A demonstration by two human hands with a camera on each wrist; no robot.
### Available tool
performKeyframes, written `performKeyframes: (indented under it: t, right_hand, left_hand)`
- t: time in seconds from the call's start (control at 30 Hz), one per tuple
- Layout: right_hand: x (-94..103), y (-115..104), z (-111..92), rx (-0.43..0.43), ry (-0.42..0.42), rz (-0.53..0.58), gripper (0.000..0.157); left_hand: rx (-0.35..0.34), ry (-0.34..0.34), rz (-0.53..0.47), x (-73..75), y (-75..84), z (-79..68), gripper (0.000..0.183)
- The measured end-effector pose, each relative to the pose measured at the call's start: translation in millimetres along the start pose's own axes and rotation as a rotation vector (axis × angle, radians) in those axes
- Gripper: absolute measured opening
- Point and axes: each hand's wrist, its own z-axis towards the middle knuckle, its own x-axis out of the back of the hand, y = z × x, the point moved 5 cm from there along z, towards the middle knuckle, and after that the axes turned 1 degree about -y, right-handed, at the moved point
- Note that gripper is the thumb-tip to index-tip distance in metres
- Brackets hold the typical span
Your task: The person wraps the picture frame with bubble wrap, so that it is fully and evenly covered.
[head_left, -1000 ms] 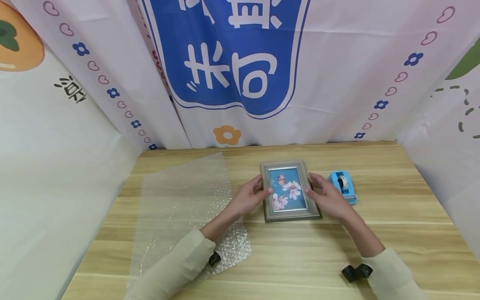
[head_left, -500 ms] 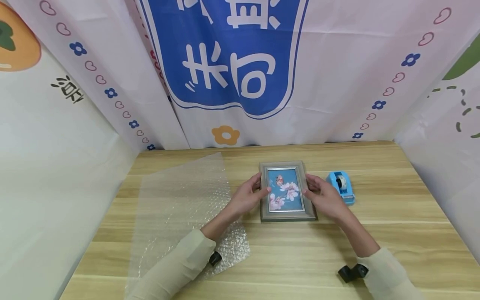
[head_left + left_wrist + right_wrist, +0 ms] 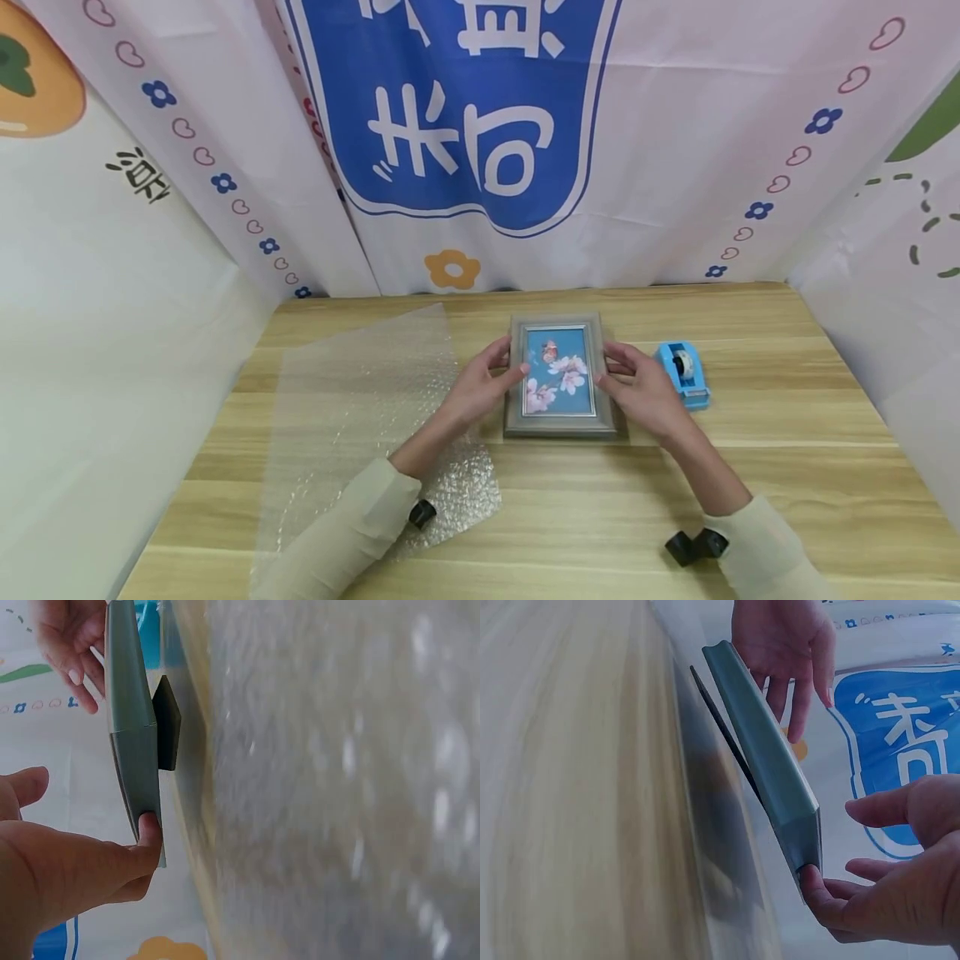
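A picture frame [image 3: 561, 425] with a grey-silver border and a blue picture of pink blossoms is held between both hands. My left hand [image 3: 480, 387] holds its left side, fingers at the edge and thumb toward the front. At the opposite side, my right hand [image 3: 643, 392] holds the frame in the same way. The wrist views show the frame's side [image 3: 133, 712] raised off the table, its dark stand [image 3: 166, 724] sticking out behind. In the right wrist view, fingertips [image 3: 810, 876] support the near corner.
A clear sheet of bubble wrap [image 3: 360, 417] lies flat on the wooden table [image 3: 600, 517], left of the frame and partly under the left forearm. A blue tape dispenser [image 3: 693, 393] stands just right of the right hand. Printed cloth [image 3: 660, 167] hangs behind the table.
Both hands have shifted a little left together, carrying the picture frame with them. Bubble wrap and tape dispenser have stayed in place.
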Motion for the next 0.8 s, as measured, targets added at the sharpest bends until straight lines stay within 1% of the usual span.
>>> performKeyframes:
  t: [0.1, 0.3, 0.47, 0.6, 0.7, 0.8]
  right_hand:
    - [-3.2, -7.8, -2.0, 0.017, 0.000, 0.012, 0.064]
    - [-11.7, -21.3, -3.8, 0.030, -0.015, 0.019, 0.065]
    - [-18.4, -27.1, -3.9, 0.054, -0.028, 0.051, 0.064]
    - [-26.1, -32.4, -3.0, 0.055, -0.033, 0.074, 0.064]
    - [-36.2, -38.9, -2.4, 0.057, -0.042, 0.092, 0.064]
    - [-50.7, -47.7, -2.3, 0.077, -0.060, 0.116, 0.066]
  left_hand:
    - [-0.018, 0.007, -0.002, 8.9, 2.2, -0.7, 0.075]
    - [-0.017, 0.031, -0.001, 24.9, 2.1, -4.0, 0.071]
    - [-0.028, 0.018, -0.007, 34.0, -0.5, -8.2, 0.073]
    - [-0.016, 0.013, 0.001, 43.3, -4.3, -12.6, 0.074]
    - [0.006, 0.024, 0.021, 55.7, -7.9, -18.2, 0.075]
    - [0.025, 0.035, 0.034, 72.4, -12.4, -25.5, 0.076]
